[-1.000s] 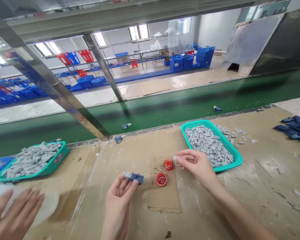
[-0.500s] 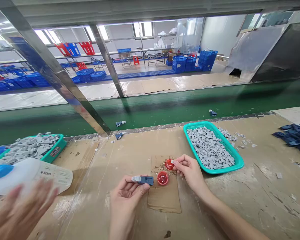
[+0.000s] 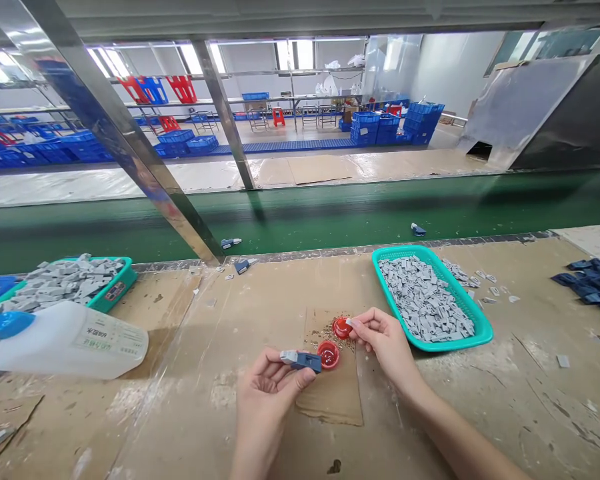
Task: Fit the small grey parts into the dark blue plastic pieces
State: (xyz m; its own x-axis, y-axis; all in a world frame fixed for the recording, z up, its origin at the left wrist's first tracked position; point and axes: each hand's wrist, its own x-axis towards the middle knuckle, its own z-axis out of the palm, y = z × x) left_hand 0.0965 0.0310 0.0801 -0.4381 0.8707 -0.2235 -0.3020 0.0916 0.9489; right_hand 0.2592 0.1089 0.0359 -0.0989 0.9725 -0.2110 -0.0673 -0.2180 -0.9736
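My left hand (image 3: 275, 397) pinches a dark blue plastic part with a light grey tip (image 3: 301, 361), held level just left of a red cap of liquid (image 3: 328, 355). Between the thumb and fingers of my right hand (image 3: 383, 340) is a small light grey plastic piece (image 3: 351, 323), right at a second red cap (image 3: 341, 327). Both caps rest on a piece of cardboard (image 3: 333, 400) strewn with brown crumbs. To the right of my right hand stands a green basket (image 3: 485, 333) filled with small grey pieces.
At left, a white bottle with a blue cap (image 3: 105, 341) lies beside a green basket (image 3: 125, 283) of grey parts. A green conveyor belt (image 3: 310, 217) crosses behind the table, carrying two blue-grey parts. Dark blue parts (image 3: 593, 287) are heaped at far right. A metal post (image 3: 145, 167) slants at left.
Another person's blurred hand at lower left has gone from view. My left hand has shifted right, bringing the blue part closer to the liquid cap. The belt parts have moved left.
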